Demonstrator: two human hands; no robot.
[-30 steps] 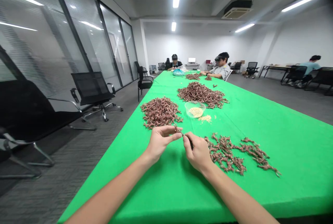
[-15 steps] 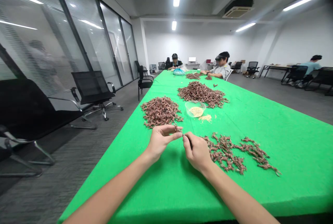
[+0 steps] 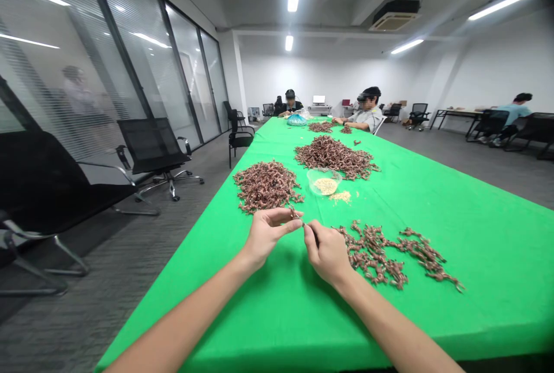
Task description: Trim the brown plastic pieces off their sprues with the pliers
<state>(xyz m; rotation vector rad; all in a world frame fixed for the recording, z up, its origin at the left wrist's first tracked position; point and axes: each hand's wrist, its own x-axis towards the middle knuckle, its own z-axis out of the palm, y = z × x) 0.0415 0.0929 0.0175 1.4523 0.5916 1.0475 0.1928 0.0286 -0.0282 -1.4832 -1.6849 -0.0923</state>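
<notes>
While the two bare hands meet above the green-covered table [image 3: 277, 327], the left hand [image 3: 263, 238] grasps a small brown knotted piece [image 3: 295, 213] between thumb and fingers. The right hand [image 3: 329, 252] is closed around a slim dark item [image 3: 304, 224], mostly hidden in the fist, its end pointing at the piece; whether the two touch cannot be told.

Taking the piece as the clock's centre, a heap of similar brown pieces [image 3: 268, 187] lies at 11 o'clock, close beyond the left hand. At 1 o'clock sits a clear bowl [image 3: 324, 182] of pale bits, some spilled beside it, and past it rises a wider brown heap [image 3: 335, 157]. Loose brown pieces [image 3: 376, 254] spread between 3 and 4 o'clock, beside the right hand. Far off at 12 o'clock rests a blue bag [image 3: 296, 120]; a person in a light top [image 3: 371, 117] sits toward 1 o'clock.
</notes>
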